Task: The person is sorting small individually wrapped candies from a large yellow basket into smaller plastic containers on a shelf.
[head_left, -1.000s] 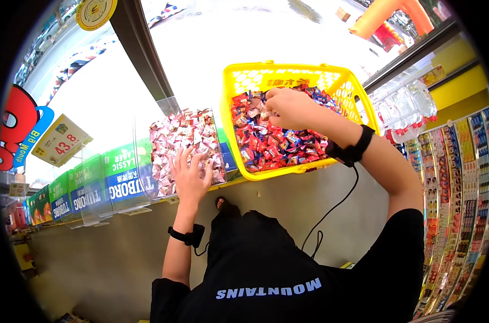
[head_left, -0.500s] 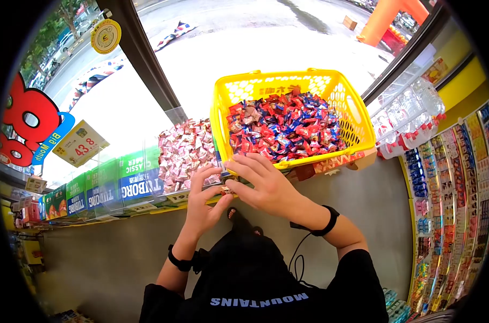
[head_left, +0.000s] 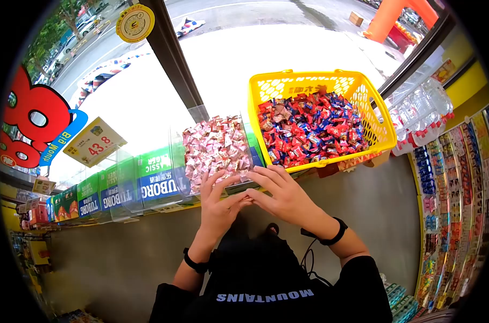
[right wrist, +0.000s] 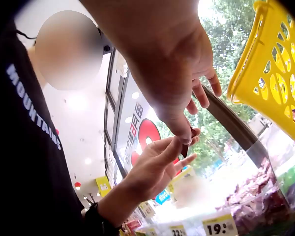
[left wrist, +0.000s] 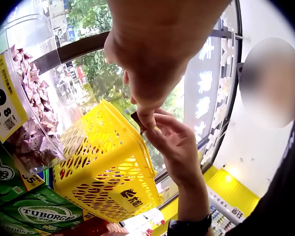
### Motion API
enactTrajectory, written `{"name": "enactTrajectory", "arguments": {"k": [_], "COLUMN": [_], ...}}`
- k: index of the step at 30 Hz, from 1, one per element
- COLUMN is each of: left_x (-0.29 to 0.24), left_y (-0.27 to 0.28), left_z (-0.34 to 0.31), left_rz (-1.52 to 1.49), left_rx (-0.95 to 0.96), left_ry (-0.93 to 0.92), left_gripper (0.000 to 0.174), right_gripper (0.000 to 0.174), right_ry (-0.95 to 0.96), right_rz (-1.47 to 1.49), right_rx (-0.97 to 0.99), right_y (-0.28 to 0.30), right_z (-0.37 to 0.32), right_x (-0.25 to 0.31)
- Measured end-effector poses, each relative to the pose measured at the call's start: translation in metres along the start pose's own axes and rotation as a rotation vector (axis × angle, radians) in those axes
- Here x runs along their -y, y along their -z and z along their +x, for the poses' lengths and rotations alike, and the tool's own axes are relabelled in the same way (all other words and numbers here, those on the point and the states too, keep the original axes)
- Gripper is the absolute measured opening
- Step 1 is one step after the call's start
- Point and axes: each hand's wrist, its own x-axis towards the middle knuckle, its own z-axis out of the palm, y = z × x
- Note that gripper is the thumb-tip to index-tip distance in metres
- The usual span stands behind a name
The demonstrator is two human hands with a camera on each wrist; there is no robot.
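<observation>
My left hand (head_left: pixel 218 202) and right hand (head_left: pixel 285 198) meet at the front edge of the bin of pink-wrapped candies (head_left: pixel 215 148). Thumbs and index fingers of both hands pinch a small dark-red wrapped candy (right wrist: pixel 185 149); the fingers cover most of it. It also peeks out as a dark bit of wrapper (left wrist: pixel 137 120) in the left wrist view. The other fingers of my right hand are spread loosely. Just beyond that hand stands a yellow basket (head_left: pixel 322 161), which holds many red and blue wrapped candies (head_left: pixel 314 129).
Left of the pink candies runs a row of green and blue Tuborg beer cartons (head_left: pixel 158 175) behind clear plastic dividers. A price sign (head_left: pixel 95 142) stands over them. Large water bottles (head_left: pixel 422 110) are at the right, above a curved shelf of small packets (head_left: pixel 454 199). A window post (head_left: pixel 174 54) rises behind.
My right hand has left the basket and come down beside my left hand, which has drawn back from the pink candies. Both now pinch one small candy. The head view has shifted.
</observation>
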Motion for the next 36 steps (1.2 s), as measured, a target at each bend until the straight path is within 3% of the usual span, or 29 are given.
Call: {"name": "enactTrajectory", "arguments": {"k": [4,14,22,28,36], "left_x": [0.022,0.057,0.071,0.112,0.147], "left_y": [0.014,0.021,0.02,0.024,-0.047], "left_z": [0.013,0.048,0.073,0.122,0.184], "left_rz": [0.047,-0.117,-0.117,0.286,0.508], "left_rx": [-0.024,0.002,0.116,0.266,0.554], "left_ry": [-0.131,-0.24,-0.183,-0.05,-0.119], "left_gripper": [0.035,0.03,0.025,0.011,0.014], "right_gripper": [0.029,0.019,0.021,0.022,0.015], "right_ry": [-0.044,-0.167,-0.276,-0.442,-0.549], "right_rz": [-0.078,-0.138,-0.086,-0.202,-0.102], "right_rx": [0.049,0.038,-0.049,-0.094,-0.215], "right_y": [-0.004,-0.006,0.008,0.043,0.042], "right_z": [0.023,0.05,0.046,0.011,-0.034], "right_x": [0.007,0.013,-0.007,-0.057,-0.114]}}
